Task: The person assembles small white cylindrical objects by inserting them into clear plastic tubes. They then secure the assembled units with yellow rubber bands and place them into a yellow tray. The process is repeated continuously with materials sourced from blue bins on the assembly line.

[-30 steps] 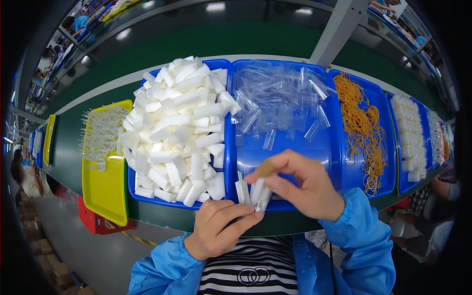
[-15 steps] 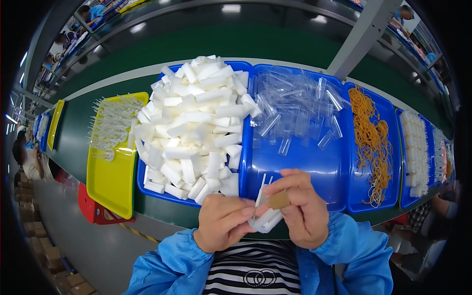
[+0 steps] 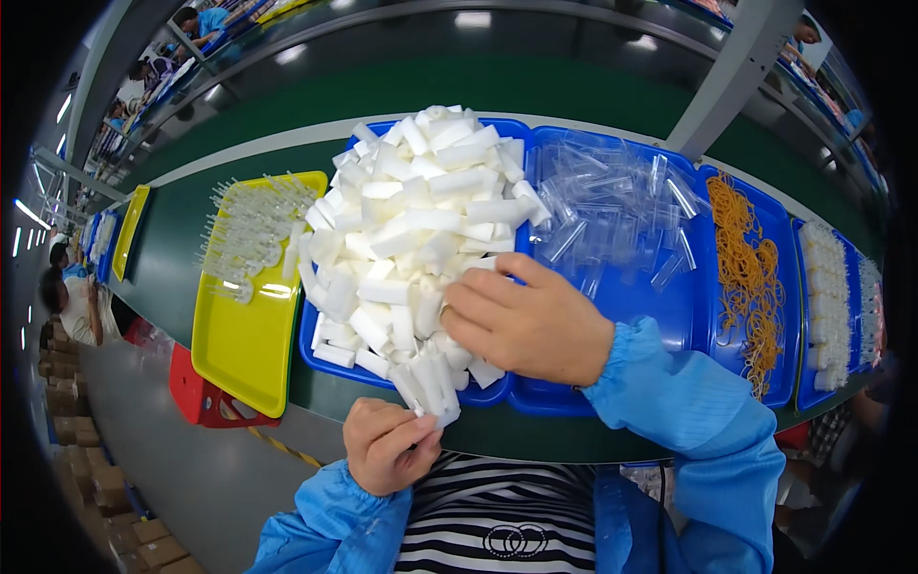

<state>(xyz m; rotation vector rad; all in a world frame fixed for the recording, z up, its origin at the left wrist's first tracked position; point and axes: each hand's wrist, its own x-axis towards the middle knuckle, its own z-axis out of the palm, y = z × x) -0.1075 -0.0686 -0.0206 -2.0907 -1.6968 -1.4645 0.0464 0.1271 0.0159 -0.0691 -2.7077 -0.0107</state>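
1. A small bundle of white foam sticks (image 3: 426,383) is sitting at the near edge of the blue tray (image 3: 497,394), pinched in the left hand (image 3: 385,443), whose fingers are closing on it.
2. The right hand (image 3: 528,320) is lying over the foam pile (image 3: 411,225), fingers curling down onto the pieces.
3. Clear tubes (image 3: 617,206) are filling the next tray rightward, beside orange bands (image 3: 748,268).
4. A yellow tray (image 3: 244,340) is lying to the left.
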